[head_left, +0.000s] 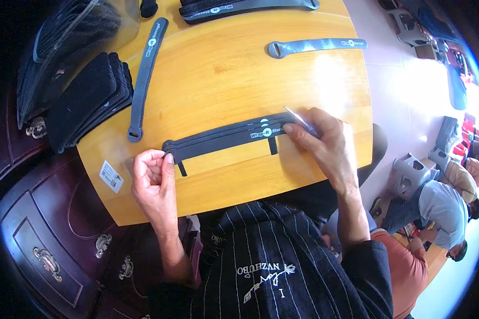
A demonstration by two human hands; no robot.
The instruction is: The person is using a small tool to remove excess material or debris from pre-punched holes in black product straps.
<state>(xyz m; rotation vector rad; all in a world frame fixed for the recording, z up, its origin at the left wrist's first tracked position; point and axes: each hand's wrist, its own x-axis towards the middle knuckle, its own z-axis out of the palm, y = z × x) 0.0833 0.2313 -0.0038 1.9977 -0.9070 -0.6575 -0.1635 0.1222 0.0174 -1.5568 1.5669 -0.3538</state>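
A fanned stack of black hook-and-loop straps (218, 142) with pale printing lies across the near part of the wooden table. My left hand (155, 178) pinches its left end between thumb and fingertips. At the other end, my right hand (324, 141) grips the straps with thumb and fingers. A slim, shiny pointed tool (299, 119) also sits in that right hand; its exact kind is unclear. Beneath the stack, two narrow black strips, a left strip (183, 169) and a right strip (273, 145), stick out toward me.
Single grey straps lie at left (147, 74) and far right (319, 47). Black strap bundles (93, 95) and a clear bag (64, 48) fill the table's left edge; another bundle (245, 7) is at the back. A white label (111, 177) is near the corner. People (442, 207) sit at right.
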